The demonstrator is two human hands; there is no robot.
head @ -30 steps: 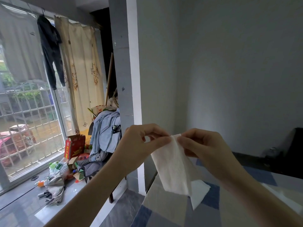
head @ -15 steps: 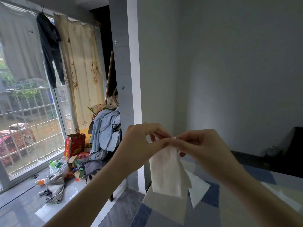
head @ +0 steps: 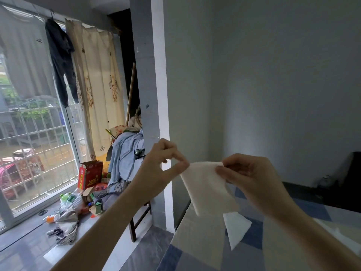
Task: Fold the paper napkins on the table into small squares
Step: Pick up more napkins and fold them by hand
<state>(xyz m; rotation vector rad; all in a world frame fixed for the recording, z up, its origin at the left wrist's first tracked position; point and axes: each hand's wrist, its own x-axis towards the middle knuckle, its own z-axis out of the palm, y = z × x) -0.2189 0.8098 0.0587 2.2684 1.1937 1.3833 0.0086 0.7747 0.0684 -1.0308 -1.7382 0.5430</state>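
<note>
A white paper napkin (head: 207, 188) hangs in the air above the table's near-left corner. My left hand (head: 166, 169) pinches its top left corner between thumb and forefinger. At the top right corner my right hand (head: 248, 177) pinches the paper as well. The sheet droops below both hands, stretched along its top edge. A second white napkin (head: 235, 229) lies on the table (head: 197, 239) under it, partly hidden by the hanging sheet. The table wears a cloth of blue, grey and beige squares.
A white-edged pillar (head: 156, 94) rises just behind my left hand. Left of it a wooden chair piled with clothes (head: 125, 163) stands by a barred window, with a red carton (head: 89, 175), bottles and litter on the sill. A dark object (head: 349, 178) sits at far right.
My hands have drawn apart along the napkin's top edge, spreading the sheet wider. Half a second ago the fingertips met at one point.
</note>
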